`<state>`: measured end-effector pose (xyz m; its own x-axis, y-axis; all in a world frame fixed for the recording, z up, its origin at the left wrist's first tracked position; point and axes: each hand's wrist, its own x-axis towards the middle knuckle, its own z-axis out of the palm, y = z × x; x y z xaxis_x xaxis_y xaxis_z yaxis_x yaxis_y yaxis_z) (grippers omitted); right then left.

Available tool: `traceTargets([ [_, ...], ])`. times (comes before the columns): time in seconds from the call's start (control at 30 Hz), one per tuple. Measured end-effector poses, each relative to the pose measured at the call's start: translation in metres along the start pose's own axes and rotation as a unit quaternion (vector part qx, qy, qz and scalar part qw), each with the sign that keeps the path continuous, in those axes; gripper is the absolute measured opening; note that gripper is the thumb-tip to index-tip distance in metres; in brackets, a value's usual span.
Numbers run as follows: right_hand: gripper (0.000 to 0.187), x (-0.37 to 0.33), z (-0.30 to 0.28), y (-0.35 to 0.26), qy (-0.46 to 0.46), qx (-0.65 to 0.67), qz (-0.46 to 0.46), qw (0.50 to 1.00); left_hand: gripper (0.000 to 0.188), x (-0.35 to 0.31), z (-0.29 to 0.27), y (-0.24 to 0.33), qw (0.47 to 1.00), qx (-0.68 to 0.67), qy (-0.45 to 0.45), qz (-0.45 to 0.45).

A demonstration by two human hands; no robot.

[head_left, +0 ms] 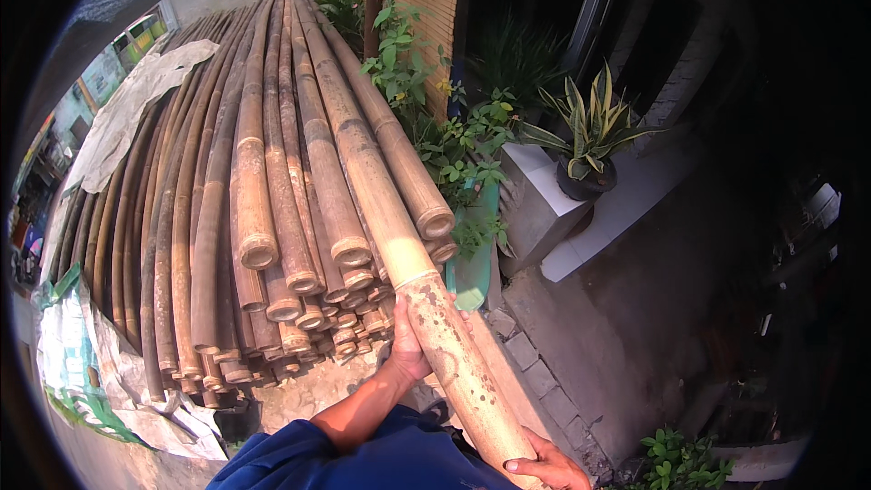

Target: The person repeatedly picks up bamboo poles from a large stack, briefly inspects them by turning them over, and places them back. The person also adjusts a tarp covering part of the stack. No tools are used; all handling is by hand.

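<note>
A long, thick bamboo pole slants from the far end of the pile down to my body at the lower middle. Its near section is pale with brown blotches. My left hand grips it from beneath just below a joint ring, thumb along the left side, with fingertips showing at the right edge. Close to the pole's near end, my right hand clasps it from the right, thumb over the top. The very end is cut off by the lower edge of the view.
A large stack of bamboo poles fills the left, cut ends towards me. Pale sheeting and torn white-green sacking lie along its left side. To the right are leafy plants, a potted snake plant on a ledge, and a brick edging.
</note>
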<state>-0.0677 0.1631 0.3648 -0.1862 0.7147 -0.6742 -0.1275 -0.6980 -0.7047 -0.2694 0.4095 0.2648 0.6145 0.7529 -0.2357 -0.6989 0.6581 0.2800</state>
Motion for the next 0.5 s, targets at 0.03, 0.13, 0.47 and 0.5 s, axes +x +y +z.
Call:
traceTargets([
  [0.03, 0.095, -0.003, 0.001, -0.002, -0.004, 0.025, -0.021, 0.999, 0.095, 0.001, 0.000, 0.003, 1.000, 0.017, 0.015, 0.005],
  [0.13, 0.096, -0.014, 0.005, -0.012, 0.022, -0.038, 0.044, 0.998, 0.083, 0.000, -0.001, 0.014, 0.994, 0.038, 0.091, 0.037],
  [0.47, 0.093, -0.022, 0.097, -0.052, 0.218, -0.379, 0.033, 0.899, 0.056, 0.001, 0.005, 0.066, 0.970, 0.133, 0.196, 0.060],
  [0.5, 0.093, -0.020, 0.106, -0.055, 0.237, -0.401, 0.034, 0.884, 0.058, 0.003, 0.005, 0.069, 0.969, 0.129, 0.198, 0.065],
])
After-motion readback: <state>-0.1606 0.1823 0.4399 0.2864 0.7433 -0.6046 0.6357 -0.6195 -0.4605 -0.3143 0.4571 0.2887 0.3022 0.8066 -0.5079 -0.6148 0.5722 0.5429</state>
